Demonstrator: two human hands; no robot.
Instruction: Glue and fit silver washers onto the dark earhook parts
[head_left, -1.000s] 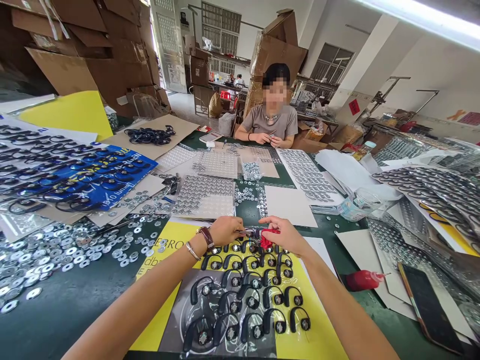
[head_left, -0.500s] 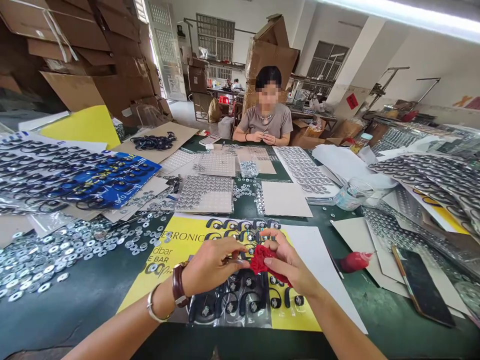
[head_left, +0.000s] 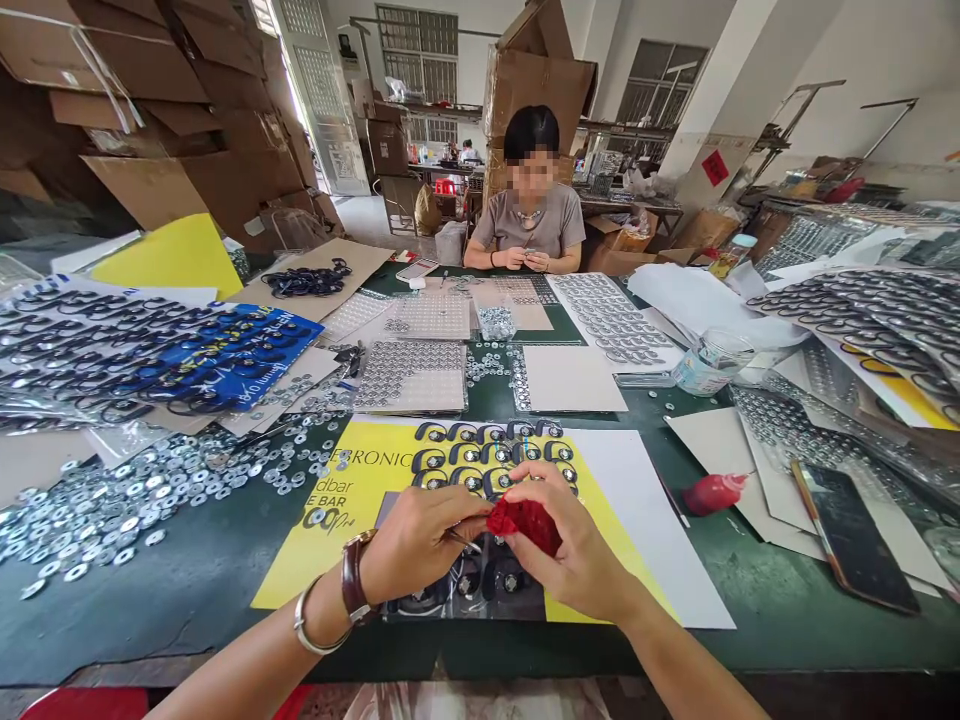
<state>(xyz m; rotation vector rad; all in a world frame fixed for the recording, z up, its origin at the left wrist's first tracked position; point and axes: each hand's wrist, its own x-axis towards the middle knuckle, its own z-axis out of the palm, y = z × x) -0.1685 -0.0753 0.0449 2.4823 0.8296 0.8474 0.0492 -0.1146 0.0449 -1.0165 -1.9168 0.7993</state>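
Observation:
My right hand (head_left: 574, 550) is closed round a crumpled red cloth (head_left: 534, 527) above the middle of a yellow and white printed sheet (head_left: 330, 555). Beside it, my left hand (head_left: 420, 535) is pinched, its fingertips meeting the left edge of the cloth. A thin metal tool (head_left: 466, 543) shows below those fingers; its exact kind is hard to make out. Under both hands, dark curved hook-shaped pieces (head_left: 469, 452) with round silvery centres lie in rows on the sheet. Clear film covers the nearer ones, and my hands hide part of the rows.
Loose metal washers (head_left: 135, 510) spread over the left. A red squeeze bottle (head_left: 716, 492) and a phone (head_left: 855, 535) lie on the right. Farther back are trays of small parts (head_left: 412, 375), a glass jar (head_left: 712, 362) and a person (head_left: 529, 215) working across the table.
The camera view has shifted slightly. My right hand has turned and closed more round the red cloth, and my left fingertips remain at its edge.

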